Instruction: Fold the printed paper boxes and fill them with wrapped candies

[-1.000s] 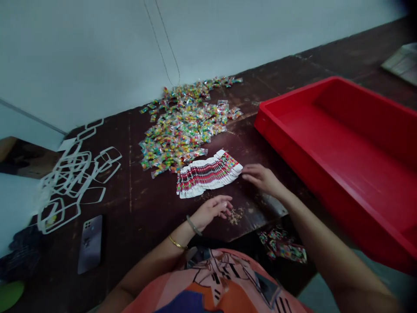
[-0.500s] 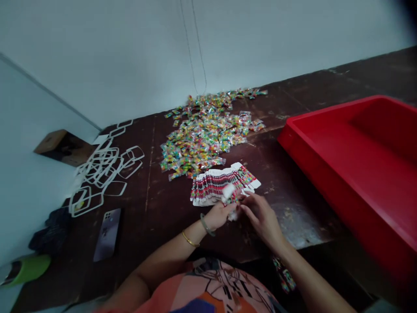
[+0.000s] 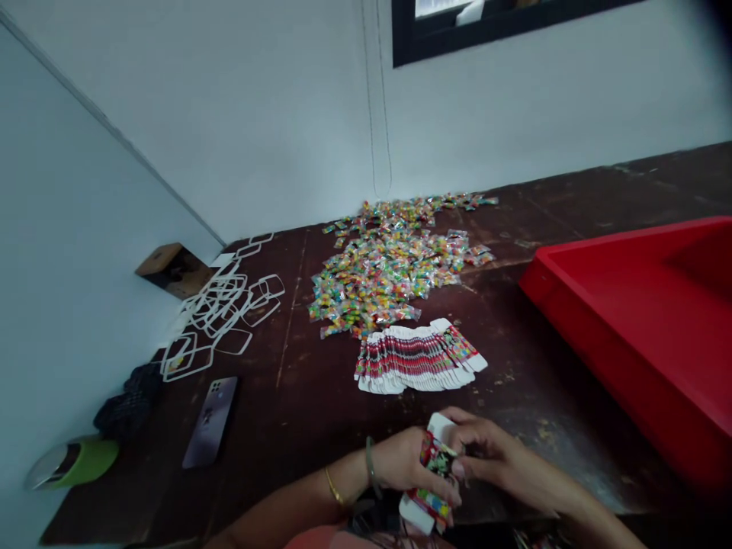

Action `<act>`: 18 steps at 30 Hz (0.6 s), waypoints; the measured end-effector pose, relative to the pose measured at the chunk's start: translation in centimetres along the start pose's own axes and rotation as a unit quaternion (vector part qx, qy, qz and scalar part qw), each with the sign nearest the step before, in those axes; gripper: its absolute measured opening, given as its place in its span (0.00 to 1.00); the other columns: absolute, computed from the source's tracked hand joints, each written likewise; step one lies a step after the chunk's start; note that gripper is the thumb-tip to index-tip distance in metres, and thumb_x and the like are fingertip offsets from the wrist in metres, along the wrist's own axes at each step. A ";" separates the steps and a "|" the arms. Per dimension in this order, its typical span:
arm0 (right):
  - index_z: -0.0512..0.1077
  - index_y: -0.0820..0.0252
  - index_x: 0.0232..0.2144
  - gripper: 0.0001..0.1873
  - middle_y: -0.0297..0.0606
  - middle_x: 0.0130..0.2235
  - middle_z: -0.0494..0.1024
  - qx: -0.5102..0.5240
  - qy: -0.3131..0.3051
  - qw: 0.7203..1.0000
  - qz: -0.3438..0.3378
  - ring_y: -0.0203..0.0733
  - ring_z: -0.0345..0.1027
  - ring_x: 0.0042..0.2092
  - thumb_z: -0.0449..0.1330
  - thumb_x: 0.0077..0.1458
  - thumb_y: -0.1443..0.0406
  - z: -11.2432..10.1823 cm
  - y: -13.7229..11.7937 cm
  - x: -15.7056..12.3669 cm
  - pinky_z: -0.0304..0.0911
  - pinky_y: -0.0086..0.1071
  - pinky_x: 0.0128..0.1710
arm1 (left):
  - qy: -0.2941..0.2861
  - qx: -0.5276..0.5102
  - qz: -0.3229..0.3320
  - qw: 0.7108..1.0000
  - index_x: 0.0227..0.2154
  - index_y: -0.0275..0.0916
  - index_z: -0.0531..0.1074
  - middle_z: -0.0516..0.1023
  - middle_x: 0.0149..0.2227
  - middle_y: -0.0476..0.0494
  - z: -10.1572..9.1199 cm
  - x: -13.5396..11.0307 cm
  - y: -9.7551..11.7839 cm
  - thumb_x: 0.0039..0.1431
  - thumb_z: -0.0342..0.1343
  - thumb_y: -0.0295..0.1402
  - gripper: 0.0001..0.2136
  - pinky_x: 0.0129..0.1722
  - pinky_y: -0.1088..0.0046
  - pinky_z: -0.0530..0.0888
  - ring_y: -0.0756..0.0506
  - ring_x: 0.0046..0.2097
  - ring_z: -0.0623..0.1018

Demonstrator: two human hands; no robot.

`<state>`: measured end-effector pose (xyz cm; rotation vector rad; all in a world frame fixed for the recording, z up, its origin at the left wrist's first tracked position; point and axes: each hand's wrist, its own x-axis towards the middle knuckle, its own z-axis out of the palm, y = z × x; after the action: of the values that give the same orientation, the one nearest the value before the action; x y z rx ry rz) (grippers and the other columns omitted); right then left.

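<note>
A small printed carton (image 3: 433, 502), red and multicoloured with white end flaps, is held low in front of my body. My left hand (image 3: 400, 463) is closed around it, with a bangle and a gold bracelet on that wrist. Fingers and thumb of my right hand (image 3: 490, 451) pinch at the carton's upper right side by its white flap. Just beyond my hands lies a fanned row of flattened cartons (image 3: 415, 357) in the same print. Behind that row is a heap of small clear packets of colourful sweets (image 3: 380, 278).
A large red tray (image 3: 606, 343) stands on the right of the dark table (image 3: 320, 427). To the left are white looped bands (image 3: 223, 305), a phone (image 3: 210, 423), a brown box (image 3: 174, 268), a dark bundle (image 3: 129, 400) and a green-and-silver object (image 3: 85, 463).
Both hands have drawn back from the fanned row towards my body with a carton between them. The head view has tilted up, bringing part of a window into sight.
</note>
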<state>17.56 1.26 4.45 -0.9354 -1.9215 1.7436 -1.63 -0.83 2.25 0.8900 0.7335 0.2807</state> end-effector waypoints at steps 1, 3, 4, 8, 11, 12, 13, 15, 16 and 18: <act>0.71 0.56 0.27 0.10 0.39 0.40 0.74 0.032 0.003 0.999 0.009 0.46 0.68 0.43 0.57 0.55 0.59 0.2 -0.1 -0.1 0.65 0.39 0.45 | 0.064 0.026 0.029 0.997 0.23 0.35 0.69 0.68 0.24 0.50 0.0 0.0 -0.5 0.33 0.68 0.45 0.20 0.27 0.74 0.63 0.51 0.26 0.67; 0.70 0.56 0.30 0.09 0.37 0.34 0.73 0.072 0.055 0.996 0.025 0.43 0.68 0.38 0.56 0.56 0.58 1.1 0.3 -0.2 0.65 0.35 0.39 | 0.177 0.061 0.079 0.979 0.20 0.34 0.67 0.64 0.22 0.52 0.0 0.2 -1.7 0.38 0.65 0.48 0.21 0.25 0.76 0.60 0.53 0.25 0.62; 0.70 0.55 0.33 0.08 0.36 0.33 0.73 0.087 0.086 0.992 0.033 0.43 0.68 0.37 0.57 0.56 0.58 1.7 0.7 -0.2 0.65 0.34 0.38 | 0.214 0.073 0.097 0.969 0.22 0.34 0.68 0.65 0.22 0.51 0.0 0.2 -2.3 0.42 0.63 0.48 0.20 0.25 0.76 0.60 0.53 0.26 0.62; 0.65 0.52 0.41 0.15 0.31 0.29 0.71 0.210 0.173 0.959 0.082 0.37 0.65 0.28 0.60 0.52 0.56 4.5 3.0 -0.7 0.62 0.29 0.28 | 0.298 0.127 0.162 0.932 0.45 0.37 0.65 0.71 0.29 0.48 -0.3 -0.7 -3.7 0.51 0.59 0.41 0.21 0.31 0.77 0.64 0.51 0.29 0.67; 0.67 0.57 0.35 0.15 0.30 0.26 0.68 0.370 0.148 0.907 0.132 0.29 0.58 0.22 0.61 0.52 0.53 6.3 4.4 -1.2 0.59 0.24 0.23 | 0.267 0.202 0.179 0.925 0.44 0.37 0.67 0.71 0.28 0.49 -0.4 -2.3 -3.8 0.52 0.58 0.37 0.17 0.31 0.77 0.64 0.52 0.28 0.67; 0.68 0.59 0.33 0.15 0.29 0.26 0.67 0.415 0.127 0.888 0.151 0.27 0.57 0.22 0.63 0.50 0.54 6.7 4.7 -1.3 0.58 0.22 0.23 | 0.243 0.229 0.176 0.926 0.41 0.36 0.69 0.71 0.27 0.49 -0.3 -2.8 -3.8 0.52 0.58 0.37 0.14 0.32 0.77 0.64 0.52 0.28 0.67; 0.69 0.60 0.31 0.16 0.29 0.27 0.67 0.452 0.103 0.870 0.170 0.25 0.56 0.21 0.66 0.47 0.56 7.1 5.0 -1.3 0.57 0.21 0.23 | 0.221 0.249 0.168 0.928 0.38 0.36 0.71 0.71 0.27 0.49 -0.3 -3.3 -3.9 0.53 0.57 0.37 0.12 0.31 0.78 0.64 0.52 0.28 0.67; 0.70 0.60 0.32 0.17 0.29 0.27 0.67 0.490 0.057 0.845 0.204 0.24 0.56 0.21 0.70 0.41 0.60 7.7 5.3 -1.2 0.57 0.20 0.22 | 0.210 0.256 0.143 0.933 0.31 0.34 0.74 0.71 0.25 0.49 -0.1 -4.2 -4.2 0.55 0.54 0.38 0.11 0.30 0.78 0.63 0.53 0.27 0.67; 0.71 0.60 0.33 0.17 0.29 0.27 0.68 0.488 0.040 0.845 0.216 0.24 0.57 0.21 0.71 0.40 0.61 7.8 5.4 -1.0 0.57 0.20 0.22 | 0.222 0.239 0.134 0.936 0.29 0.34 0.73 0.71 0.25 0.48 0.0 -4.4 -4.4 0.56 0.53 0.39 0.12 0.29 0.79 0.63 0.53 0.27 0.67; 0.74 0.59 0.34 0.16 0.30 0.27 0.69 0.429 0.036 0.878 0.212 0.26 0.57 0.21 0.70 0.41 0.60 7.8 5.0 -0.6 0.59 0.21 0.22 | 0.251 0.155 0.117 0.948 0.30 0.34 0.73 0.72 0.27 0.48 0.0 -4.5 -4.8 0.55 0.54 0.38 0.11 0.29 0.79 0.63 0.52 0.28 0.68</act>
<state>13.77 -4.76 -1.56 -1.0532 -0.7168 2.4173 -5.29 -6.08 0.56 1.2271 1.1669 0.6293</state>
